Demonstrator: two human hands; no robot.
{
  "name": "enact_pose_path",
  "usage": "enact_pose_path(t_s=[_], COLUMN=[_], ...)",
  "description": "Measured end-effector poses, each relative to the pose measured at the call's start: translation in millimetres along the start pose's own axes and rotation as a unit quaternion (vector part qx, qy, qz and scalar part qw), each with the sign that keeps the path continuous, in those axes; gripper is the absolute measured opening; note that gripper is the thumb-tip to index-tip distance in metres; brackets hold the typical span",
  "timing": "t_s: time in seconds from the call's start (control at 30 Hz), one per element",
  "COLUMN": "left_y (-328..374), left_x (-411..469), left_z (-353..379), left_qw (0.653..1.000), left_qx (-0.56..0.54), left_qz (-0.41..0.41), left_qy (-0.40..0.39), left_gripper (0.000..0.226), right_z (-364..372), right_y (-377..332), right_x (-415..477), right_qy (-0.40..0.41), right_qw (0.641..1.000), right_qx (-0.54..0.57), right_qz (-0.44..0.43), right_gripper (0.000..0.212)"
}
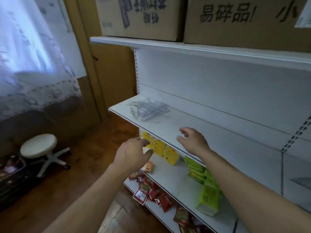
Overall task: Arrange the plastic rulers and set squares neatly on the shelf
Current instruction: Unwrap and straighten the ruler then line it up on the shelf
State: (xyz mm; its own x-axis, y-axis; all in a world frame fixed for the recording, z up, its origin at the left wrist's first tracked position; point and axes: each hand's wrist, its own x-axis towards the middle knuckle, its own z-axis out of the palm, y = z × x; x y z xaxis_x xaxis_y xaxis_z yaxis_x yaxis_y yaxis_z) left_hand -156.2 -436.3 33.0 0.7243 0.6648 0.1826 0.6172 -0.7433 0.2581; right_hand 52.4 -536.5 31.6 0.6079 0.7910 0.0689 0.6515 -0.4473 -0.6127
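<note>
We see the clear plastic rulers and set squares (149, 109) lying jumbled on the white metal shelf (170, 130), so the arranging looks barely begun. Our left hand (134, 153) and right hand (191, 141) hover near, fingers loosely curled, holding nothing.

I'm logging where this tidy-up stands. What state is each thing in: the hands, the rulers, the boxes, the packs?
rulers and set squares: jumbled, criss-crossed heap, flat on the middle shelf, no hand on them
left hand: empty, fingers relaxed, before the shelf edge
right hand: empty, fingers loosely curled, over the shelf
cardboard boxes: closed, on top
yellow packs: upright, in a row
red sachets: strewn loose
</note>
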Motion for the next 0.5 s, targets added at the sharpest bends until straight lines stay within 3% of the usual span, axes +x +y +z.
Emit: enact_pose_path(t_s=[0.27,0.5], left_y=[-64.7,-116.6], left_x=[37.5,135.0], left_z=[1.4,9.0], left_qw=[1.000,1.000], left_qx=[-0.019,0.000], left_qz=[-0.017,-0.003], left_qy=[-0.005,-0.016], left_gripper=[0.040,0.036], right_z=[50.4,91.7], right_y=[-42.5,-60.6], right_x=[69.4,184.6], right_qy=[-0.032,-0.039], right_qw=[0.999,0.999], right_qx=[-0.017,0.010], right_qz=[-0.009,-0.004], right_gripper=[0.044,0.047])
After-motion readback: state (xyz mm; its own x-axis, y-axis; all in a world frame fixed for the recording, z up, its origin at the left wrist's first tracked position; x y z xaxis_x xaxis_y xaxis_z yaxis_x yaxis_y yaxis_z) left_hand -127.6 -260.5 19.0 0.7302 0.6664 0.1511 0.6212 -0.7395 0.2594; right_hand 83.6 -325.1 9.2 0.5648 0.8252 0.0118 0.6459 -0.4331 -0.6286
